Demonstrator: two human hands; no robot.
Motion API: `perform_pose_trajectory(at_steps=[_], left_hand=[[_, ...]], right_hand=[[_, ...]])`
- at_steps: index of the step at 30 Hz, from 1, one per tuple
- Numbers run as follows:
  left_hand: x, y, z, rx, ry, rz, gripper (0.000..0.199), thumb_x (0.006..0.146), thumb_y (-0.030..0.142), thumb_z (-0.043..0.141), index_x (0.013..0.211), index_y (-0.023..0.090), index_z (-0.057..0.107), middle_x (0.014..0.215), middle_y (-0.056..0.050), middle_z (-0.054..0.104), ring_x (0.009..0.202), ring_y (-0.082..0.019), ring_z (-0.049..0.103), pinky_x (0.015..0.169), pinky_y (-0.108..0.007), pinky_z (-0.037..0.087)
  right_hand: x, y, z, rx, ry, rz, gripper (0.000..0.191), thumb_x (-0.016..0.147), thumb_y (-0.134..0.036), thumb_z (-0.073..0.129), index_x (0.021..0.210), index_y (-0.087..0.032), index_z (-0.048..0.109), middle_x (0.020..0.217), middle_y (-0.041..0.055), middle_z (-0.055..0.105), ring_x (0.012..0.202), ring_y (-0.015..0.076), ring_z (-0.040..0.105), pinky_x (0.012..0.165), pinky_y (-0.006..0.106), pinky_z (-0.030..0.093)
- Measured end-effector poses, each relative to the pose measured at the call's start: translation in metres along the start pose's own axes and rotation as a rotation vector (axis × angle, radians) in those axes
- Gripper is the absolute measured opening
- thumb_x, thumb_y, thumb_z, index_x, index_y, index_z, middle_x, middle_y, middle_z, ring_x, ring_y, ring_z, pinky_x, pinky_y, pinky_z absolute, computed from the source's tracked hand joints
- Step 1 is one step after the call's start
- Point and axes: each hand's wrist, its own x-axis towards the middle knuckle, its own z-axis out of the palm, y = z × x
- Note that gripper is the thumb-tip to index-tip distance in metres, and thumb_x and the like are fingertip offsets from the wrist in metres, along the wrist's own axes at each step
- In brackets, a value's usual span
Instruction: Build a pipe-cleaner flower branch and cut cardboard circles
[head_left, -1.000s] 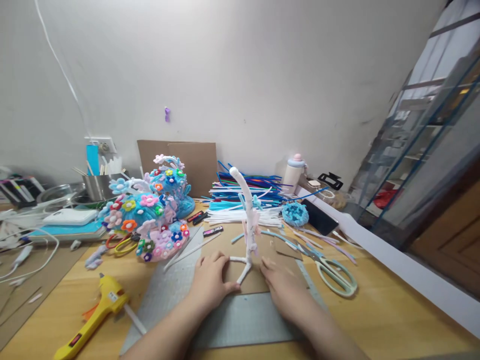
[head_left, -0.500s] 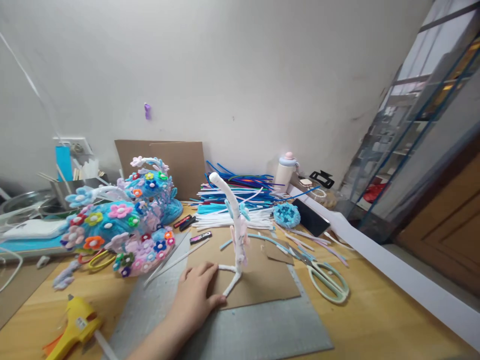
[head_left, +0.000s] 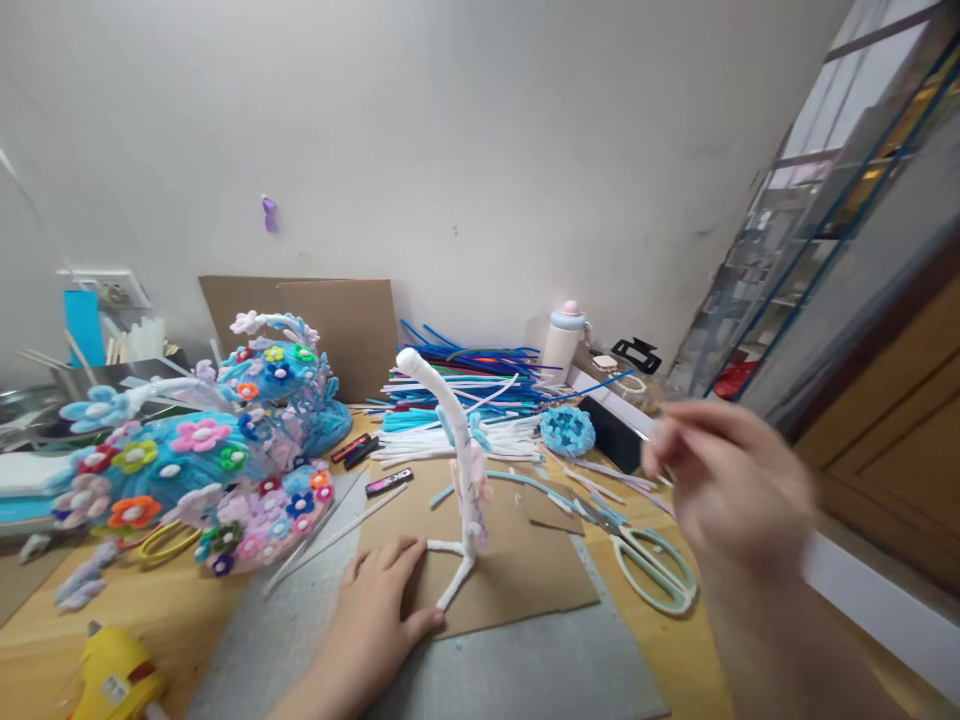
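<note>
Wooden tabletop [head_left: 196, 610]: left hand [head_left: 379, 600], fingers spread, apparently braces the white stem [head_left: 469, 480] at its feet on cardboard [head_left: 525, 585]; right hand [head_left: 731, 490], raised at right, fingers closed, contents indiscernible.

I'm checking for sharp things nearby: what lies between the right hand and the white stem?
In the head view, the scissors lie between the right hand and the white stem, along with a light-blue strip and flat cardboard.

L hand [head_left: 379, 605] bare; R hand [head_left: 739, 495] bare too but blurry, detail n/a. Both forearms [head_left: 787, 640] bare as far as vis.
</note>
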Motion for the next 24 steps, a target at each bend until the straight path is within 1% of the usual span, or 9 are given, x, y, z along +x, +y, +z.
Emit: perform_pose_trajectory(at_steps=[1, 2, 3, 5, 8, 11, 15, 20, 24], left_hand=[[0.000, 0.000, 0.000, 0.002, 0.000, 0.001, 0.065, 0.069, 0.040, 0.068, 0.130, 0.027, 0.054, 0.138, -0.002, 0.052, 0.126, -0.029, 0.043, 0.108, -0.043, 0.025], [0.001, 0.000, 0.000, 0.004, -0.001, 0.002, 0.065, 0.069, 0.040, 0.068, 0.131, 0.027, 0.054, 0.138, -0.002, 0.052, 0.126, -0.028, 0.043, 0.108, -0.043, 0.025], [0.001, 0.000, 0.000, 0.005, -0.005, 0.000, 0.064, 0.069, 0.040, 0.068, 0.131, 0.027, 0.054, 0.138, -0.002, 0.052, 0.126, -0.028, 0.043, 0.109, -0.043, 0.024], [0.001, 0.000, -0.001, 0.009, -0.015, -0.004, 0.065, 0.069, 0.041, 0.068, 0.131, 0.027, 0.054, 0.138, -0.003, 0.052, 0.126, -0.028, 0.044, 0.109, -0.044, 0.024], [0.001, 0.000, -0.001, 0.010, -0.019, -0.002, 0.065, 0.069, 0.041, 0.067, 0.131, 0.027, 0.054, 0.139, -0.003, 0.051, 0.127, -0.029, 0.043, 0.108, -0.044, 0.025], [0.001, 0.000, 0.000, 0.010, -0.015, 0.001, 0.064, 0.070, 0.041, 0.067, 0.131, 0.028, 0.054, 0.139, -0.003, 0.051, 0.128, -0.029, 0.043, 0.109, -0.044, 0.023], [0.001, 0.000, 0.000, 0.009, -0.018, 0.000, 0.064, 0.069, 0.042, 0.067, 0.130, 0.028, 0.054, 0.138, -0.004, 0.051, 0.127, -0.029, 0.043, 0.110, -0.044, 0.023], [0.001, -0.001, 0.002, -0.004, -0.010, 0.012, 0.065, 0.069, 0.044, 0.067, 0.131, 0.027, 0.053, 0.138, -0.005, 0.051, 0.127, -0.029, 0.044, 0.109, -0.044, 0.023], [0.000, -0.001, 0.002, -0.004, 0.001, 0.014, 0.063, 0.070, 0.042, 0.067, 0.130, 0.028, 0.054, 0.137, -0.004, 0.052, 0.126, -0.029, 0.044, 0.108, -0.044, 0.024]], right_hand=[[0.018, 0.005, 0.002, -0.093, 0.089, 0.057, 0.027, 0.092, -0.032, 0.054, 0.113, -0.015, 0.056, 0.109, 0.0063, 0.060, 0.088, 0.0159, 0.061, 0.074, 0.034, 0.054], [0.033, 0.011, 0.004, -0.195, 0.159, 0.142, 0.023, 0.090, -0.029, 0.056, 0.108, -0.014, 0.058, 0.104, 0.0052, 0.061, 0.082, 0.0144, 0.061, 0.070, 0.031, 0.053], [0.047, 0.018, 0.005, -0.251, 0.186, 0.206, 0.018, 0.089, -0.027, 0.058, 0.102, -0.014, 0.060, 0.100, 0.0061, 0.062, 0.079, 0.0142, 0.061, 0.068, 0.029, 0.053], [0.067, 0.033, 0.008, -0.331, 0.216, 0.342, 0.020, 0.090, -0.028, 0.057, 0.104, -0.014, 0.060, 0.101, 0.0061, 0.062, 0.081, 0.0147, 0.061, 0.070, 0.030, 0.053], [0.082, 0.055, 0.012, -0.372, 0.194, 0.531, 0.026, 0.092, -0.032, 0.053, 0.113, -0.017, 0.057, 0.113, 0.0072, 0.060, 0.093, 0.0168, 0.061, 0.079, 0.036, 0.053], [0.088, 0.070, 0.018, -0.366, 0.163, 0.681, 0.028, 0.093, -0.034, 0.052, 0.115, -0.018, 0.057, 0.117, 0.0081, 0.058, 0.097, 0.0180, 0.060, 0.082, 0.038, 0.053], [0.085, 0.079, 0.027, -0.276, 0.102, 0.799, 0.032, 0.092, -0.036, 0.053, 0.117, -0.016, 0.055, 0.113, 0.0078, 0.060, 0.093, 0.0180, 0.061, 0.079, 0.038, 0.054], [0.080, 0.079, 0.035, -0.104, 0.008, 0.860, 0.034, 0.093, -0.041, 0.051, 0.109, -0.013, 0.058, 0.099, 0.0064, 0.065, 0.082, 0.0155, 0.065, 0.072, 0.034, 0.056], [0.080, 0.076, 0.040, 0.027, -0.043, 0.855, 0.038, 0.094, -0.046, 0.043, 0.103, -0.013, 0.059, 0.090, 0.0097, 0.069, 0.078, 0.0181, 0.069, 0.070, 0.035, 0.057]])
